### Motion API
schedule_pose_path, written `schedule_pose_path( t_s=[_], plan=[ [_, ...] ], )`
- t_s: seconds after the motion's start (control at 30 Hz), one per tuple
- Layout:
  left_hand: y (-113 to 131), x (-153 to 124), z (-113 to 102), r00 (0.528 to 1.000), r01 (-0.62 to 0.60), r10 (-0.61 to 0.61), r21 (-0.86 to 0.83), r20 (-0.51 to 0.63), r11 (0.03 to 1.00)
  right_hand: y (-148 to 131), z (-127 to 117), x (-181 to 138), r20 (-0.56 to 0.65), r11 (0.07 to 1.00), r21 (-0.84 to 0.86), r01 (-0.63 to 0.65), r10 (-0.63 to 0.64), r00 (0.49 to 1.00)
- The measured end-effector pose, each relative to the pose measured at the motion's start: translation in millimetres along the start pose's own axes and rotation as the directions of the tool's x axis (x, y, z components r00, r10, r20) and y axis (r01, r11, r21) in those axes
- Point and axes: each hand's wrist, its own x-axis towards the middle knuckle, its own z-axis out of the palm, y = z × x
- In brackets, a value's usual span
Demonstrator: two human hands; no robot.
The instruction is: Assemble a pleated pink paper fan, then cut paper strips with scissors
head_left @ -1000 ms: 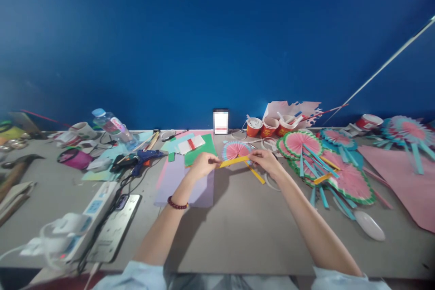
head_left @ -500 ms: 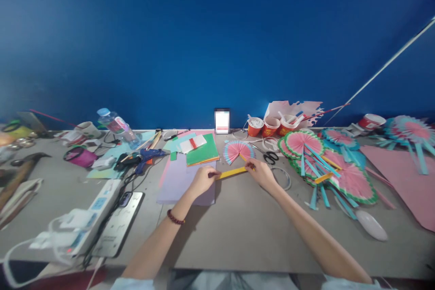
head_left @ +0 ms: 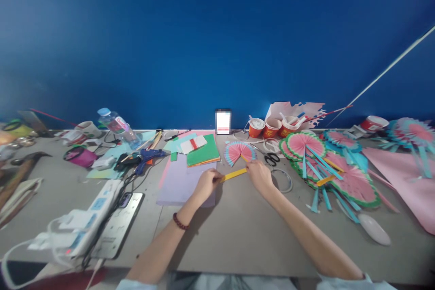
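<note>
A flat yellow strip, seemingly paper, stretches between my two hands just above the table. My left hand pinches its left end, with a beaded bracelet on that wrist. At the other end, the fingers of my right hand are closed on the strip. Right behind it lies a pleated pink and blue paper fan with a yellow piece at its base, partly hidden by my right hand. Purple paper lies under and beside my left hand. A roll of tape sits to the right of my right hand.
Scissors and red paper cups stand behind my right hand. Finished-looking pleated fans pile up at right. On the left are a glue gun, a bottle, a phone and a power strip.
My left hand has shifted slightly right along the yellow strip, so less of the strip shows between my hands. The right hand stays nearly in place.
</note>
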Motion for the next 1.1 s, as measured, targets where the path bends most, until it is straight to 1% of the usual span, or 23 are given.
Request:
schedule_pose_path(
  t_s=[0.2,0.37,0.53,0.73,0.8,0.87,0.93,0.97,1.03,1.1],
  plan=[
    [-5,-4,7,0.998,-0.053,0.057,0.128,-0.027,0.990,-15,-6,-5,0.008,0.994,-0.108,-0.003,0.004,1.000],
    [-1,-5,7,0.998,-0.049,0.053,0.158,-0.023,0.986,-30,-15,0,0.053,0.991,-0.129,-0.037,0.044,0.998],
    [6,-9,4,0.999,-0.049,0.051,0.176,-0.011,0.983,-50,-23,7,0.119,0.996,-0.054,-0.069,0.075,0.990],
    [8,-10,1,0.999,-0.054,0.054,0.250,0.010,0.967,-58,-17,15,0.126,0.999,-0.003,-0.044,0.045,0.991],
    [8,-10,2,0.998,-0.052,0.056,0.297,-0.007,0.953,-58,-15,19,0.127,0.999,0.006,-0.043,0.042,0.991],
    [8,-11,5,0.993,-0.071,0.100,0.355,-0.063,0.932,-59,-13,22,0.135,0.999,0.004,-0.041,0.040,0.990],
    [11,-13,10,0.977,-0.126,0.182,0.392,-0.111,0.911,-61,-12,25,0.147,0.999,-0.009,-0.040,0.041,0.988],
    [13,-15,13,0.968,-0.159,0.221,0.400,-0.115,0.903,-62,-12,26,0.155,0.999,-0.020,-0.041,0.043,0.987],
    [19,-19,21,0.960,-0.210,0.267,0.404,-0.089,0.890,-64,-12,28,0.176,0.998,-0.043,-0.048,0.054,0.983],
    [24,-22,28,0.962,-0.225,0.270,0.428,-0.047,0.876,-66,-12,29,0.195,0.996,-0.065,-0.053,0.065,0.979]
  ],
)
